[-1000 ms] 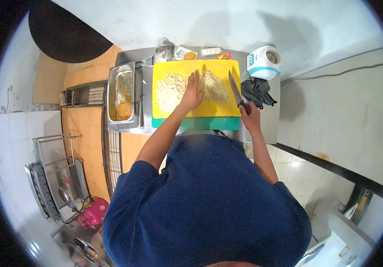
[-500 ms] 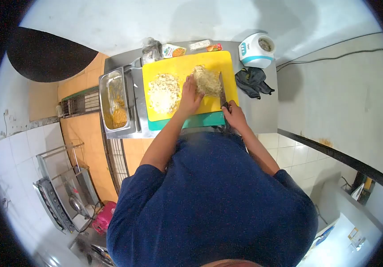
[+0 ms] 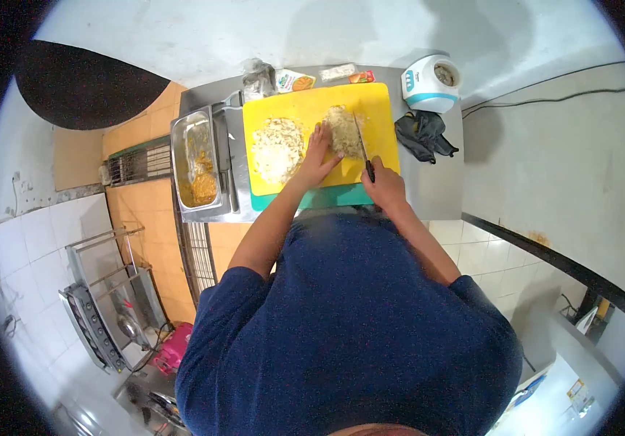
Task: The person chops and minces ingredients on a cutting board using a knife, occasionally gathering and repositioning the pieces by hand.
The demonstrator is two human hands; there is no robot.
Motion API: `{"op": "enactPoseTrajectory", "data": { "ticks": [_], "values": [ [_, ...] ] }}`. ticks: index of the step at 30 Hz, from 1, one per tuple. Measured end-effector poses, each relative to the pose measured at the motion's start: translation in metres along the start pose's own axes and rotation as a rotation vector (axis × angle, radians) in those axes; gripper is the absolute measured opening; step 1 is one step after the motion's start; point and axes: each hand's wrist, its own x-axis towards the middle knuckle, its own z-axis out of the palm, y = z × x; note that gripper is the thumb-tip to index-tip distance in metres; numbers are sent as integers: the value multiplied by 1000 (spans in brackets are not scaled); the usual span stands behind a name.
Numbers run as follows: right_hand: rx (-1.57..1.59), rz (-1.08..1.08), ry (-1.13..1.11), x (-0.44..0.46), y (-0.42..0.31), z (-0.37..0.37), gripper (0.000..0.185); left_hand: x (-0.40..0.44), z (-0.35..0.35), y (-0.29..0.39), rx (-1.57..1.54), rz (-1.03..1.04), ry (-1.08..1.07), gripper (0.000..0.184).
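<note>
My right hand is closed around the black handle of a kitchen knife. The blade points away from me, over the right part of a finely chopped pale heap. Against the heap's left edge, my left hand rests with its fingers stretched out and the thumb apart. A second, coarser pile of pale chopped pieces lies to its left. Both piles sit on a yellow cutting board, and a green board shows beneath its near edge.
Left of the boards stands a metal pan with orange-brown food, with another knife alongside. Packets and a plastic bag line the back. A white and teal appliance and a black bag are on the right.
The knife has shifted from the heap's right edge onto the heap, its blade tilting further left. My left hand stays beside the heap. The whole view has moved slightly.
</note>
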Motion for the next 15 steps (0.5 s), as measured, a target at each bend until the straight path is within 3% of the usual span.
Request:
{"op": "enactPoseTrajectory", "data": {
  "ticks": [6, 15],
  "values": [
    [6, -91, -22, 9, 3, 21, 34, 2, -1, 0, -57, -12, 0, 89],
    [-14, 32, -69, 12, -8, -22, 35, 2, -2, -1, -61, -29, -13, 91]
  ]
}}
